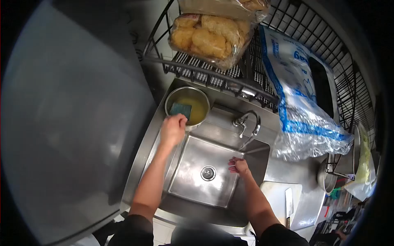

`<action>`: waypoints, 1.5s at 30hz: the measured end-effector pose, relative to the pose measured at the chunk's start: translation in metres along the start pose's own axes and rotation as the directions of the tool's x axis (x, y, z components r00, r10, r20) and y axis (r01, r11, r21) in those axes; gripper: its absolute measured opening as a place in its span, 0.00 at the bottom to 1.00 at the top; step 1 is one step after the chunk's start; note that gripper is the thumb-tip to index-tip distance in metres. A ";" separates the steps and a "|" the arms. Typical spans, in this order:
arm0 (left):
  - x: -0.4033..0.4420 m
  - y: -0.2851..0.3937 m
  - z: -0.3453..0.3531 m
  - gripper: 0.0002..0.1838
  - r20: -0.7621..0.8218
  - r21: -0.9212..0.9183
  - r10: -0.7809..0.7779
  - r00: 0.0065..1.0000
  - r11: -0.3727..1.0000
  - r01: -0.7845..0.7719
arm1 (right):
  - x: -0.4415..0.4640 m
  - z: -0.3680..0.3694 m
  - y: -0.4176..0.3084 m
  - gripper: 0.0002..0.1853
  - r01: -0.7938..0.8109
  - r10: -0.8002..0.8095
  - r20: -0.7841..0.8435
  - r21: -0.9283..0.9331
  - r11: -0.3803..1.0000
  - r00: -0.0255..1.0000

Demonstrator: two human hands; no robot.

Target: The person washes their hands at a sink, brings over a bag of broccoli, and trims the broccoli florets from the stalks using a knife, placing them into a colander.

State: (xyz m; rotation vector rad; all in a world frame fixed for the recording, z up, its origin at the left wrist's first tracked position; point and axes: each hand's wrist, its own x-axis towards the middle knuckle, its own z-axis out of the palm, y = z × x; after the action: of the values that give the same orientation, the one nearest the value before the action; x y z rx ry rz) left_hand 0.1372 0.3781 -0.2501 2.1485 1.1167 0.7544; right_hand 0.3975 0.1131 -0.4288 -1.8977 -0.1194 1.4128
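Observation:
My left hand (173, 129) is closed on a green scouring pad (180, 110), holding it over the rim of a round metal pot (167, 100). Yellowish liquid (197, 107) fills the lower part of that pot, which stands at the back left corner of the sink. On the other side, my right hand (238, 165) is held over the sink basin (193, 164), palm up with its fingers stretched out and nothing in it. Just beyond it curves the chrome faucet (256, 127); I cannot tell whether water runs from it.
Above the sink hangs a black wire rack (205, 74) with bagged bread-like food (209, 39) and a blue-and-clear plastic bag (295, 106) drooping down. Right of the basin lie a white cutting board (273, 194) and a knife (289, 201). A large grey metal surface (74, 123) borders the left.

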 end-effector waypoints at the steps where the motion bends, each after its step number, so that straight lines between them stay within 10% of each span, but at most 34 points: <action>1: 0.022 -0.004 -0.006 0.09 0.102 0.218 -0.011 0.995 0.976 -0.011 | 0.004 0.008 0.001 0.18 -0.008 0.008 -0.009 0.016 1.000 1.000; 4: 0.070 0.006 0.001 0.12 0.398 0.620 -0.246 0.884 0.782 -0.062 | 0.027 0.022 0.005 0.15 0.042 -0.068 0.050 0.405 0.914 0.996; 7: 0.088 -0.014 0.045 0.13 0.449 0.720 -0.273 0.851 0.674 -0.164 | 0.092 0.013 0.046 0.29 0.121 -0.577 0.413 0.731 0.671 0.704; 10: 0.090 -0.008 0.062 0.16 0.406 0.753 -0.443 0.799 0.658 -0.018 | 0.071 0.030 0.020 0.33 0.212 -0.533 0.386 0.624 0.752 0.753; 12: 0.088 -0.008 0.063 0.16 0.405 0.753 -0.443 0.800 0.657 -0.017 | 0.071 0.041 0.000 0.38 -0.285 0.210 0.194 0.678 0.677 0.958; 17: 0.088 0.018 0.031 0.15 0.388 0.737 -0.361 0.848 0.674 -0.051 | 0.039 0.047 0.020 0.42 0.080 -0.175 0.034 0.791 0.606 0.984; 19: 0.086 0.016 0.023 0.13 0.326 0.696 -0.299 0.897 0.718 -0.013 | 0.031 0.048 0.005 0.37 -0.058 0.062 0.028 0.827 0.559 0.998; 22: 0.077 0.017 0.008 0.13 0.140 0.626 -0.181 0.973 0.778 0.055 | -0.064 0.046 -0.045 0.26 0.350 -0.251 -0.244 0.633 0.690 0.937; 26: 0.066 0.002 0.010 0.17 0.019 0.385 -0.155 0.988 0.913 0.136 | -0.107 0.019 -0.091 0.29 0.777 -0.699 -0.466 -0.037 0.628 0.542; 27: 0.062 -0.003 0.015 0.18 -0.001 0.286 -0.127 0.992 0.950 0.122 | -0.125 0.010 -0.115 0.30 0.773 -0.702 -0.344 0.141 0.618 0.624; 31: 0.049 -0.003 0.027 0.15 -0.157 0.182 0.137 0.978 0.977 -0.107 | -0.089 -0.016 -0.164 0.28 0.584 -0.658 -0.171 -0.338 0.739 0.733; 32: 0.040 0.014 0.026 0.15 -0.166 0.048 0.113 0.980 0.993 -0.107 | -0.097 -0.003 -0.171 0.27 0.689 -0.680 -0.208 -0.037 0.723 0.703; 33: 0.030 0.029 0.028 0.14 -0.171 -0.089 0.088 0.981 0.991 -0.104 | -0.070 -0.023 -0.160 0.23 0.580 -0.736 0.089 0.554 0.597 0.672; 34: 0.015 0.034 0.047 0.15 -0.229 -0.245 0.095 0.969 0.958 -0.152 | -0.070 -0.026 -0.162 0.21 0.500 -0.617 0.149 0.455 0.737 0.773; 35: -0.001 0.037 0.064 0.15 -0.024 -0.358 0.037 0.999 0.933 -0.043 | -0.070 -0.024 -0.165 0.20 0.399 -0.479 0.191 0.343 0.850 0.857; 36: -0.017 0.026 0.107 0.15 -0.123 -0.315 0.230 0.965 0.913 -0.257 | -0.084 -0.019 -0.168 0.20 0.402 -0.480 0.183 0.343 0.849 0.858; 37: -0.034 0.067 0.111 0.13 0.209 -0.242 -0.108 0.972 0.957 0.158 | -0.112 -0.012 -0.176 0.14 0.394 -0.435 0.139 0.247 0.885 0.890; 38: -0.047 0.029 0.186 0.09 0.175 -0.392 0.109 0.979 0.920 -0.032 | -0.141 -0.006 -0.187 0.12 0.373 -0.388 0.092 0.148 0.916 0.917; 40: -0.063 0.059 0.211 0.05 0.768 -0.429 -0.078 0.635 0.675 0.601 | -0.152 -0.011 -0.202 0.12 0.244 -0.243 0.017 -0.077 0.967 0.970; 45: -0.066 0.089 0.259 0.07 0.832 -0.488 -0.035 0.554 0.431 0.759 | -0.136 -0.032 -0.203 0.13 0.189 -0.189 0.016 -0.172 0.967 0.982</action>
State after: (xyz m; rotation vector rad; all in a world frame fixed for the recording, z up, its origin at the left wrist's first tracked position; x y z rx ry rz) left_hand 0.3345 0.2177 -0.3710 0.9912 0.5955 0.0265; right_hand 0.4426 0.1754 -0.1943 -1.9682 -0.4248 1.3081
